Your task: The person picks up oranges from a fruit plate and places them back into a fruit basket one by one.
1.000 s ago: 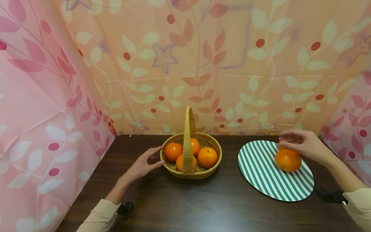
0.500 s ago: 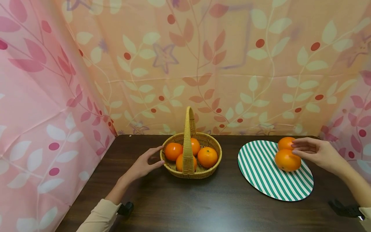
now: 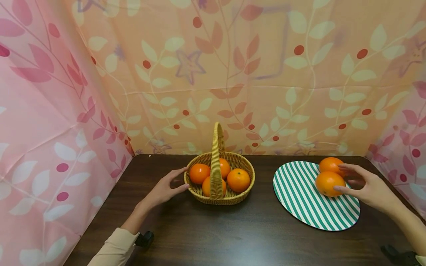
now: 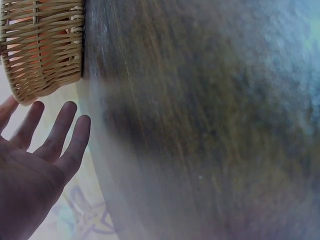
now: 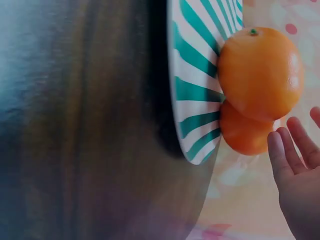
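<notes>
A yellow woven basket [image 3: 233, 200] with a tall handle stands mid-table and holds several oranges [image 3: 238, 180]. My left hand [image 3: 164, 190] rests its fingertips at the basket's left rim; in the left wrist view its fingers spread, fairly straight, below the basket wall [image 4: 55, 55]. Two more oranges sit together on the green-and-white striped oval mat [image 3: 296, 195]: a nearer orange [image 3: 327, 183] and a farther orange [image 3: 330, 163]. My right hand [image 3: 374, 189] is at their right side, thumb and fingers parted. Its fingertips [image 5: 276, 142] are close to the oranges; contact is unclear.
The dark wooden table [image 3: 213, 236] runs under everything. A patterned curtain [image 3: 259, 81] hangs right behind its back edge, with pink cloth [image 3: 50, 129] at the left side. Black straps [image 3: 144, 239] circle the wrists.
My right hand has drawn back rightward off the farther orange, then come lower beside the nearer one with thumb and fingers wider apart. The left hand and basket stay put.
</notes>
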The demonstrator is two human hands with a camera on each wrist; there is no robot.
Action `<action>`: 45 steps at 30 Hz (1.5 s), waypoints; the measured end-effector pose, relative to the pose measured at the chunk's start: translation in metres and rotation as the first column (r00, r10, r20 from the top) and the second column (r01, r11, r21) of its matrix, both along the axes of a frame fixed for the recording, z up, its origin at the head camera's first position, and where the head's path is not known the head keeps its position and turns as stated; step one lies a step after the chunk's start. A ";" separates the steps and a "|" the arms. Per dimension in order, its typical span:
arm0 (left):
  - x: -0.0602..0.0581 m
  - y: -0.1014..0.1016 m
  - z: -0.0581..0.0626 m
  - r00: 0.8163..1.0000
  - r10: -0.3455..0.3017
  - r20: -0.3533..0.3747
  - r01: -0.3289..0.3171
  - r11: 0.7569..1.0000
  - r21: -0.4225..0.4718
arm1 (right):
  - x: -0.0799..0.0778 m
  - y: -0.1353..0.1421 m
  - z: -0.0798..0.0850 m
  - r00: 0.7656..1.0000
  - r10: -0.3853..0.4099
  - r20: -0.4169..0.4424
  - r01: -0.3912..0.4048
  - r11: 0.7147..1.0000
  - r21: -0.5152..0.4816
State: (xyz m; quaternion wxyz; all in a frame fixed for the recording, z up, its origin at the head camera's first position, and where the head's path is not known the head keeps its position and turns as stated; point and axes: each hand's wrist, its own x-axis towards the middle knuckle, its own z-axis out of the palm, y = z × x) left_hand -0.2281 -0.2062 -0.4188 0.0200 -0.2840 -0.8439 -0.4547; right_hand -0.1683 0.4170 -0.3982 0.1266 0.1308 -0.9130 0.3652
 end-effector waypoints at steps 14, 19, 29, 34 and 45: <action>-0.013 -0.008 -0.023 1.000 0.006 -0.020 -0.006 1.000 -0.003 | 0.006 -0.005 -0.012 0.997 -0.076 0.017 0.074 0.990 0.124; -0.013 -0.006 -0.022 1.000 0.003 -0.011 -0.003 1.000 0.003 | 0.005 -0.006 -0.013 0.997 -0.069 -0.016 0.071 0.984 0.163; -0.013 -0.007 -0.022 1.000 -0.001 -0.011 0.001 1.000 0.017 | 0.003 -0.011 -0.007 0.998 -0.056 -0.039 0.060 0.992 0.112; -0.011 -0.006 -0.019 1.000 0.015 -0.002 -0.015 1.000 -0.003 | 0.003 -0.010 0.001 0.997 -0.080 -0.025 0.081 0.993 0.085; -0.011 -0.006 -0.020 0.999 0.013 0.035 -0.014 1.000 0.009 | 0.003 -0.014 0.012 0.998 -0.010 0.062 0.008 1.000 0.030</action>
